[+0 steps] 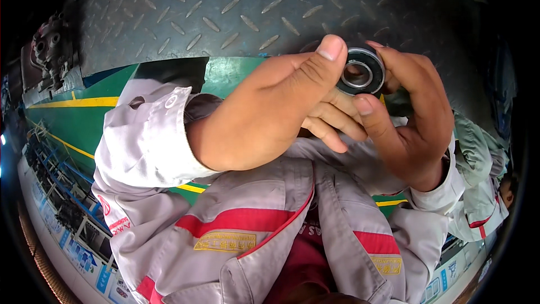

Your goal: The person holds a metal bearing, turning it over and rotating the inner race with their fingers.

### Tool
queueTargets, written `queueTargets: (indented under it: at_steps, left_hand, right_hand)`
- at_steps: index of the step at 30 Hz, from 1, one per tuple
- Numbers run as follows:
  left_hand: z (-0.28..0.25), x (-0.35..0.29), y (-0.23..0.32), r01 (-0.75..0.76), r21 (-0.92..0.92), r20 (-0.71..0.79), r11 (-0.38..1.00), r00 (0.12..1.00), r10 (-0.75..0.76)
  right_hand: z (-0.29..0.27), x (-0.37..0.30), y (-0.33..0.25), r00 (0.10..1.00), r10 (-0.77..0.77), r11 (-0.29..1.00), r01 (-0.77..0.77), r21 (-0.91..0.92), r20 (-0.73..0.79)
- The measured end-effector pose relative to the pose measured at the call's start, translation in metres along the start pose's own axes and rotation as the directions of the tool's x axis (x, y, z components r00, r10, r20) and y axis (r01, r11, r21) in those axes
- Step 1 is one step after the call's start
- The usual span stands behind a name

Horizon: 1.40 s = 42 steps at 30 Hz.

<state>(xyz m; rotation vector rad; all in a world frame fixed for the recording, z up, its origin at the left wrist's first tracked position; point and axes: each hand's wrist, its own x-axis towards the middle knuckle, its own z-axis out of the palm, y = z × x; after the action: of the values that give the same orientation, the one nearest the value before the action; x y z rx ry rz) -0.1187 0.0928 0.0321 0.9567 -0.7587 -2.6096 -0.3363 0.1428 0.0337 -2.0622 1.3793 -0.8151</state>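
The fingers (360,110) of both hands pinch a ball bearing (361,71), held up in front of the chest; the left hand (264,115) thumbs its rim, the right hand (413,118) cups it; best to grip the outer ring only, leaving the inner free; it looks dark-rimmed, with a black seal and bright steel bore; chequered steel floor (225,5) lies beyond.

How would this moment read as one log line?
left hand: touching bearing | right hand: pinching round black bearing | backdrop: tread-plate floor
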Motion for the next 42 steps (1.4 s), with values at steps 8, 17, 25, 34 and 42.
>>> queueTargets:
  at_steps: [8,17,25,34,42]
  left_hand:
    - [0.001,0.0,0.001,-0.04,0.083,0.021,0.996,0.999,0.038]
    - [-0.003,-0.002,-0.002,-0.046,0.279,0.074,0.959,0.997,0.026]
    - [-0.014,-0.007,-0.004,-0.038,0.299,0.125,0.953,0.992,0.0]
    - [-0.023,-0.008,-0.014,-0.059,0.38,0.095,0.923,0.995,0.024]
    - [-0.024,-0.007,-0.031,-0.154,0.706,0.178,0.691,0.983,0.037]
  right_hand:
    - [0.0,0.0,0.004,0.999,-0.041,0.998,0.041,0.039,-0.014]
    - [0.0,0.003,0.003,0.998,-0.052,0.998,0.051,0.036,0.033]
    - [0.013,0.005,0.006,0.989,-0.149,0.989,0.149,0.017,0.016]
    - [0.013,0.015,0.01,0.997,-0.068,0.99,0.064,-0.124,-0.032]
    - [0.004,0.014,0.028,0.999,-0.038,0.923,0.036,-0.383,0.003]
